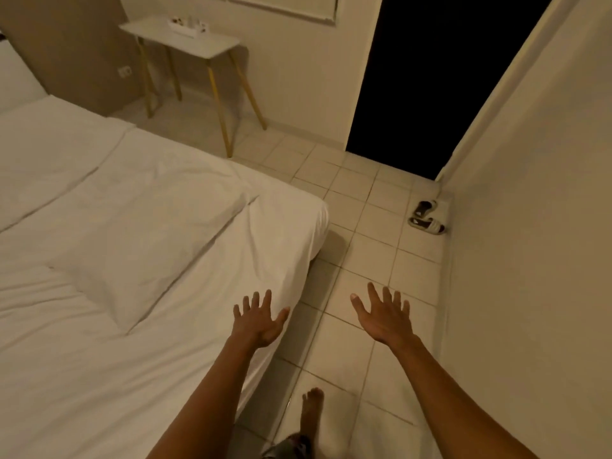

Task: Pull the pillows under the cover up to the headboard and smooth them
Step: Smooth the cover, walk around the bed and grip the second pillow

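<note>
Far left of the frame, one bed (pixel 82 376) dressed all in white fills the lower left, its white cover (pixel 185 167) running up toward the brown headboard panel (pixel 66 51) in the upper left. One pillow (pixel 145 246) shows clearly, a bulging rectangle lying diagonally in the left centre, well short of that panel; whether it sits under the cover or on top is hard to tell, and a second flatter white slab (pixel 43 154) lies beyond it toward the upper left. Moving right, one small white side table (pixel 185 41) on four yellow-wood legs stands against the wall at the top, with a little tray of small items (pixel 187 24) on it, too blurred to count or read. One wall socket (pixel 125 71) sits on the panel beside it. Now the hands, two of them, both bare: the left hand (pixel 260 321) hovers over the bed's near edge, fingers fanned wide, gripping nothing. The right hand (pixel 384 314) hangs over the tiled floor (pixel 364 210), fingers likewise spread and empty. One bare foot (pixel 311 412) stands on the tiles at the bottom centre. Up top, one dark open doorway (pixel 430 77). At the right, two slide sandals (pixel 426 217) lie against the wall; any markings on them are unreadable.
</note>
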{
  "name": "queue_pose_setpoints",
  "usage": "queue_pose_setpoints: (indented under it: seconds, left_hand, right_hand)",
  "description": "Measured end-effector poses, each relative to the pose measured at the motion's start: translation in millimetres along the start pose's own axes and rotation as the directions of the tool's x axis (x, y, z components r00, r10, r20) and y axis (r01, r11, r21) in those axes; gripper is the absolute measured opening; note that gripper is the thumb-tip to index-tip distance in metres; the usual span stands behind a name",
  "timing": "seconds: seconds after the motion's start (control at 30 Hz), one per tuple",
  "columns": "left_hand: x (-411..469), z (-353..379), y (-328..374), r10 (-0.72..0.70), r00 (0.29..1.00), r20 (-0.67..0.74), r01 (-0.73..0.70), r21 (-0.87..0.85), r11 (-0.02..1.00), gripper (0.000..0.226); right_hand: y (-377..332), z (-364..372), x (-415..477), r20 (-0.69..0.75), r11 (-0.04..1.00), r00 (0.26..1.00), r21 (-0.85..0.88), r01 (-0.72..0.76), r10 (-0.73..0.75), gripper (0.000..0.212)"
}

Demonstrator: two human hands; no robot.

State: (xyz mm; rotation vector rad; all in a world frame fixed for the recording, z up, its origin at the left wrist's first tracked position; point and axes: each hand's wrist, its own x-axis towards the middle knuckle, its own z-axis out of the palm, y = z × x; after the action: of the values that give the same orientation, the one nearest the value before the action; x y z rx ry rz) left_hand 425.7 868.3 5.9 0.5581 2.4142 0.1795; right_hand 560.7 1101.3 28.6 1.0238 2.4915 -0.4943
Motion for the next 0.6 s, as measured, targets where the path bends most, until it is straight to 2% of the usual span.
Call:
queue_pose_setpoints:
  seconds: [0.27,0.43,0.6]
  left_hand:
    - [116,-63,73,-0.057,0.998,0.016,0.058,-0.042,0.997,0.079]
    - [203,-100,104,-0.196,0.981,-0.007,0.194,-0.106,0.975,0.078]
    - [266,-131,146,-0.344,0.939,0.004,0.338,-0.197,0.920,0.078]
  right_hand:
    - [2,-87,153,0.041,0.997,0.997,-0.037,0.067,-0.066,0.076]
    - [-16,-137,277,0.057,0.984,0.984,-0.060,0.170,-0.167,0.079]
    - [-35,-191,380,0.136,0.950,0.950,-0.102,0.297,-0.282,0.080]
